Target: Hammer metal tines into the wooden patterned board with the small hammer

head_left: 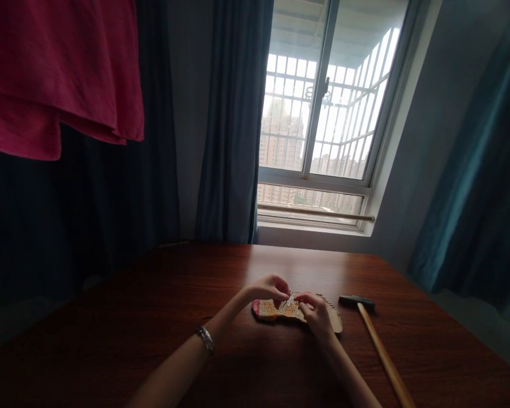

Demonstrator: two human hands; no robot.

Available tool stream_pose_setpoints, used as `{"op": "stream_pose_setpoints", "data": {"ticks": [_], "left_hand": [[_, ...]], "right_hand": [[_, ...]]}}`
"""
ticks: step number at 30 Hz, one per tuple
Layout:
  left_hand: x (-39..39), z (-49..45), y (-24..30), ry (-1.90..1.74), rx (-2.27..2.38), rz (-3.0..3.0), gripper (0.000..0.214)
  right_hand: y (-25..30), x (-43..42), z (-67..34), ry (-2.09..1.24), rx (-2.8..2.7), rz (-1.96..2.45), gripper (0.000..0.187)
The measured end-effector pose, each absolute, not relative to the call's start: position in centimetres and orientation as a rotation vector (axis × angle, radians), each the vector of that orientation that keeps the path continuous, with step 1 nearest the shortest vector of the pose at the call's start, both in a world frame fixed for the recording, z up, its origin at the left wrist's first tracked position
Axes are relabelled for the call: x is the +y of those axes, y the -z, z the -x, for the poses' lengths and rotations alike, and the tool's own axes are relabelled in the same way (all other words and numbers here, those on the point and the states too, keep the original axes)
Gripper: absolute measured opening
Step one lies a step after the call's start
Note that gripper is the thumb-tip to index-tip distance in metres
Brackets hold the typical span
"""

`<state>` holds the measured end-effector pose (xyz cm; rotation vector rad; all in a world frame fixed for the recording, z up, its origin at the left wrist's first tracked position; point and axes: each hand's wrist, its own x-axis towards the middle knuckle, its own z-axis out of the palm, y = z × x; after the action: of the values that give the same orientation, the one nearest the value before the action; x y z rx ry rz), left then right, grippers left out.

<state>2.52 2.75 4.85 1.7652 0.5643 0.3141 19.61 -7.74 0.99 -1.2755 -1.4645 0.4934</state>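
A flat, long piece point(334, 319) with rounded ends, shaped somewhat like a shoe sole, lies on the table in front of me. Its left end is pink, the middle has a pale dotted pattern, and the right end is plain beige. Both hands are over it, fingertips close together near its middle. My left hand point(272, 287) is closed in a pinch on a small, whitish, shiny bit too small to name. Opposite it, my right hand point(314, 310) has thumb and fingers bent together at the same bit; what they hold is hidden.
A hammer point(380, 344) with a dark head and wooden handle lies right of my right hand. The brown wooden table point(153, 340) reaches back to a wall with a barred window point(318, 130). Blue curtains point(233, 124) hang beside it, and a pink cloth point(68, 73) at upper left.
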Motion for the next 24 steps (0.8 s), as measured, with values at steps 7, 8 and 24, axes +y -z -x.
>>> {"op": "stream_pose_setpoints", "data": {"ticks": [7,8,24], "left_hand": [[0.9,-4.4,-3.8,-0.581,0.562,-1.807,0.027],[0.8,-4.5,-3.8,-0.611,0.572,-1.805,0.027],[1.5,-4.9,-4.2,-1.121,0.764,-1.804,0.026]], "right_hand": [[-1.4,-7.6,-19.6,-0.794,-1.363,1.18,0.025],[-1.4,-7.6,-19.7,-0.807,-1.354,1.175,0.027],[-0.1,-6.3,-20.7,-0.75,-1.196,1.218,0.041]]}}
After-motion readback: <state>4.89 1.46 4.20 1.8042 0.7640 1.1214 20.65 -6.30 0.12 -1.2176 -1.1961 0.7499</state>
